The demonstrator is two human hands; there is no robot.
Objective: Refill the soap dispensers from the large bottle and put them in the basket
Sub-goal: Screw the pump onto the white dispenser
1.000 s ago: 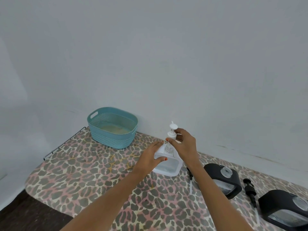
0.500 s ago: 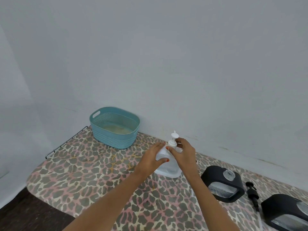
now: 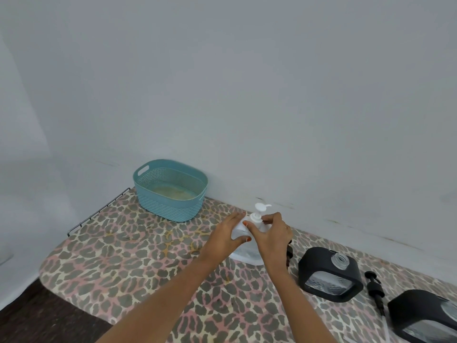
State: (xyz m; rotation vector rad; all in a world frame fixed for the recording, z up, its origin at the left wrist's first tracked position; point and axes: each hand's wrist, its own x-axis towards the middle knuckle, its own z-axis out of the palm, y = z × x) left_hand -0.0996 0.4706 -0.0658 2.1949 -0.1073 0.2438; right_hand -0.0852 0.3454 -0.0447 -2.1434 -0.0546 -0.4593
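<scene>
Fingers (image 3: 268, 220) of the right hand (image 3: 270, 235) are pinching the white pump (image 3: 257, 216). Left hand (image 3: 226, 235) is gripping the clear dispenser (image 3: 244, 253), standing on the table (image 3: 123, 256) near the basket (image 3: 170, 190)

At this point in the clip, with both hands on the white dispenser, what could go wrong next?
The right hand grips the pump collar while the left hand steadies the white dispenser; a crooked thread might leak soap later. The nearest black dispenser stands uncapped close to the right forearm, so pulling back could knock it. A loose black pump lies beside it and could roll.
</scene>
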